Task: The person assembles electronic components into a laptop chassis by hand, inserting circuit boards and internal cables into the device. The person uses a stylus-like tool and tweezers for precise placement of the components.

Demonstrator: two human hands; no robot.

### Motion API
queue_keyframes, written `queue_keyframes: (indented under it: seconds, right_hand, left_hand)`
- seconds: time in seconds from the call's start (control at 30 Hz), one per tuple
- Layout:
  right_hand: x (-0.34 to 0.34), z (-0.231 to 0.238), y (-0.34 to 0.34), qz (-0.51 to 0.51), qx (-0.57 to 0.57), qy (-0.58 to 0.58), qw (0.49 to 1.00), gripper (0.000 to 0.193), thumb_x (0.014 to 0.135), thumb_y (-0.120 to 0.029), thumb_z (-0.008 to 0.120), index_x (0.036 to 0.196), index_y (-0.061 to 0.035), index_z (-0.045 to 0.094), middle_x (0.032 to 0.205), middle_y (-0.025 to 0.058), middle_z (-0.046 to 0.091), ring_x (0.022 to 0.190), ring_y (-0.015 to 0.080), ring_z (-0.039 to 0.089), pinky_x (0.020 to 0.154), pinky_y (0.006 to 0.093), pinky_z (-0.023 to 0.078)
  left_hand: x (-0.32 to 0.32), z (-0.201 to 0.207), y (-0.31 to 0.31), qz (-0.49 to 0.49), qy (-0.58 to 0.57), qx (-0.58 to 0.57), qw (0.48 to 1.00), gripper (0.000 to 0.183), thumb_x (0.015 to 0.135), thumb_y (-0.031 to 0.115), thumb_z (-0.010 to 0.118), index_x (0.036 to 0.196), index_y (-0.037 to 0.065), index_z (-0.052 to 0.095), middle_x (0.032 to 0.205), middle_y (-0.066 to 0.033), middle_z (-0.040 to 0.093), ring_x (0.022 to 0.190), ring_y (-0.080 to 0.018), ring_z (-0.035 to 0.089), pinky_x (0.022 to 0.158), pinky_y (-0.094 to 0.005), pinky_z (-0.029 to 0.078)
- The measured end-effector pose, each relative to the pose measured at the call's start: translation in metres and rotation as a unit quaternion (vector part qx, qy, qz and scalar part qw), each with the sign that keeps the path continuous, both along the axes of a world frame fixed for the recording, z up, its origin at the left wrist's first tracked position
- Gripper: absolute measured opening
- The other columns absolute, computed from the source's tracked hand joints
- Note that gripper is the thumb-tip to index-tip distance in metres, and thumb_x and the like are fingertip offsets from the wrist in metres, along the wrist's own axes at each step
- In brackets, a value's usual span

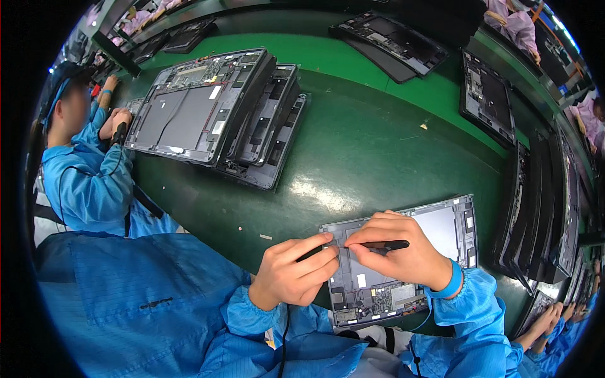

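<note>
In front of me an opened grey tablet housing (444,228) lies at a tilt on the green bench, its circuit board (381,299) along the near side. My right hand (406,249), with a blue wrist strap, pinches slim black tweezers (392,244) over the housing's left part. Their tip points left, down by the frame edge. My left hand (296,271) is closed at the housing's left edge. A dark strip shows between its fingers, too little of it to name. Fingertips of both hands nearly meet there.
Several opened housings (183,120) are stacked at the left, beside a co-worker in blue (94,183). More housings (391,41) lie at the back, and a row stands on edge (535,214) at the right. Small scraps (265,237) dot the green bench (353,151).
</note>
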State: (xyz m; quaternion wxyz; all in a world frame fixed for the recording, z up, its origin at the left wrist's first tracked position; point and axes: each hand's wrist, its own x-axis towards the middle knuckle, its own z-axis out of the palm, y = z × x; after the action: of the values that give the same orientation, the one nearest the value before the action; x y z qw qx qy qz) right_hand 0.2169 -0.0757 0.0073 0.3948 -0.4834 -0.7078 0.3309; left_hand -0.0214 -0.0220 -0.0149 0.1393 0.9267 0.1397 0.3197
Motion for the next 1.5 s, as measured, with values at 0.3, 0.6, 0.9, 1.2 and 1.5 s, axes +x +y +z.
queue_keyframes:
  seconds: [0.3,0.6,0.9,1.2,1.5]
  right_hand:
    - [-0.002,0.003,0.001,-0.019,0.000,-0.009,1.000,0.009,0.083,-0.008,0.076,0.092,-0.0053,0.078,0.084,0.0080,0.074,0.075,0.0272,0.068,0.071,0.0370,0.054]
    - [-0.004,0.001,0.002,-0.015,0.030,-0.016,0.999,0.013,0.082,-0.004,0.079,0.095,-0.0040,0.079,0.083,0.0085,0.074,0.073,0.0244,0.067,0.068,0.0347,0.052]
    - [-0.004,0.017,0.001,-0.027,0.107,-0.049,0.993,0.017,0.077,-0.003,0.071,0.094,-0.0063,0.068,0.086,0.0050,0.065,0.088,0.0273,0.065,0.073,0.0368,0.052]
    - [-0.001,0.010,-0.008,0.020,0.117,-0.304,0.945,0.012,0.074,-0.011,0.067,0.084,-0.0090,0.062,0.070,-0.0001,0.051,0.069,0.0161,0.055,0.075,0.0310,0.046]
    - [-0.003,0.016,-0.008,0.058,0.121,-0.315,0.939,0.019,0.074,-0.010,0.066,0.091,-0.0044,0.064,0.073,0.0007,0.050,0.070,0.0166,0.056,0.073,0.0303,0.046]
  left_hand:
    - [0.006,0.001,0.001,0.001,0.019,0.020,1.000,0.019,0.070,0.013,0.065,0.086,0.010,0.073,0.101,-0.0021,0.073,0.101,-0.0260,0.073,0.061,-0.0317,0.055]
    - [0.005,-0.001,0.000,0.003,0.011,0.021,1.000,0.015,0.071,0.014,0.066,0.084,0.011,0.072,0.101,-0.0019,0.073,0.102,-0.0235,0.073,0.058,-0.0304,0.051]
    - [-0.001,-0.012,-0.002,0.071,-0.068,-0.040,0.994,0.020,0.068,0.010,0.066,0.087,0.008,0.073,0.097,-0.0055,0.074,0.105,-0.0255,0.073,0.074,-0.0339,0.057]
    - [-0.007,-0.006,-0.007,0.083,0.029,-0.031,0.996,0.035,0.067,0.016,0.067,0.100,0.014,0.079,0.107,-0.0082,0.070,0.110,-0.0320,0.071,0.090,-0.0479,0.055]
    - [-0.006,0.000,-0.005,0.100,0.067,-0.023,0.992,0.032,0.073,0.020,0.067,0.103,0.025,0.076,0.112,0.0014,0.068,0.090,-0.0202,0.062,0.086,-0.0388,0.053]
